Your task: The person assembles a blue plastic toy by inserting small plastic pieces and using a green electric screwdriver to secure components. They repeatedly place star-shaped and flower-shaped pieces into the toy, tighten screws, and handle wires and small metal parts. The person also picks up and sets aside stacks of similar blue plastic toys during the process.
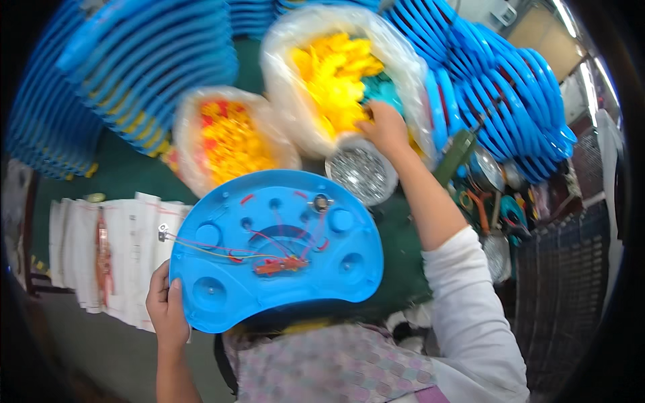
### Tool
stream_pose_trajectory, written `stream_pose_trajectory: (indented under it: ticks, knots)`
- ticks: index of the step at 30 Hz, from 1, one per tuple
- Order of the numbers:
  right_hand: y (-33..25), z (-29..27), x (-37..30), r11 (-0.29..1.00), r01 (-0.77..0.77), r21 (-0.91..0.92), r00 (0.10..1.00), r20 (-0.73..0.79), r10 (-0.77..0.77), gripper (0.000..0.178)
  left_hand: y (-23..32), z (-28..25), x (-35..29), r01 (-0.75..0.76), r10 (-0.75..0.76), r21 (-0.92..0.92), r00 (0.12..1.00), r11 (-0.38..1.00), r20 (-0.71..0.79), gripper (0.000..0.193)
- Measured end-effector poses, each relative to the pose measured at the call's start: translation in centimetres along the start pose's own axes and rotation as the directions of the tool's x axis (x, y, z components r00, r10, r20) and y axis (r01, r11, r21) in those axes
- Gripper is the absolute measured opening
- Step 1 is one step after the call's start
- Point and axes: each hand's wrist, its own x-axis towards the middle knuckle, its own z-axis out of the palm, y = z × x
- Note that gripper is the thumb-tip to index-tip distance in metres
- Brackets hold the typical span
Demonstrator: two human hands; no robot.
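Observation:
My left hand [168, 305] grips the left edge of a blue plastic shell [309, 282], curved on top with a concave lower edge. Its hollow inside faces up. Inside it sit a small orange-red circuit board [281, 266], thin red and yellow wires, and a round metal part [320, 202]. A small metal piece [162, 232] on wires hangs past the shell's left rim. My right hand [386, 127] reaches over the near rim of a clear plastic bag [282, 67], at its yellow pieces [336, 74] and teal pieces [383, 93]. Its fingertips are blurred and partly hidden among them.
A round dish of small shiny metal parts [363, 171] stands below the bag. Left of it is a smaller bag of orange and red pieces [235, 144]. Stacked blue shells [154, 60] line the back. White sheets [124, 262] lie left; hand tools [477, 201] are at right.

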Motion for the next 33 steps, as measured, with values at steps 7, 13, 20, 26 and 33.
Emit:
stream_pose_trajectory:
  ticks: [7, 13, 20, 26, 33]
  knots:
    - [0.3, -1.3, -0.1, 0.983, -0.150, 0.109, 0.981, 0.138, 0.135, 0.028, 13.4, -5.9, 13.0, -0.495, 0.416, -0.142, 0.828, 0.857, -0.375, 0.059]
    - [0.1, -1.8, -0.9, 0.989, -0.134, 0.069, 0.989, 0.076, 0.129, 0.024, 23.7, -9.9, 28.3, -0.590, 0.534, -0.094, 0.778, 0.802, -0.330, 0.060]
    - [0.0, -3.1, -0.9, 0.987, -0.005, 0.161, 0.996, 0.085, -0.008, 0.016, 23.4, -15.2, 34.3, -0.312, 0.285, -0.122, 0.938, 0.942, -0.198, 0.054]
    - [-0.7, -6.3, -0.8, 0.956, -0.017, 0.292, 0.997, 0.073, -0.004, 0.016, 19.9, -8.4, 26.9, -0.383, 0.901, 0.871, 0.410, 0.309, -0.139, 0.048]
    - [-13.7, -8.4, -4.1, 0.389, -0.363, 0.847, 0.849, 0.472, -0.235, 0.021, 11.5, 9.1, 10.7, -0.730, 0.600, 0.307, 0.679, 0.611, 0.422, 0.058]
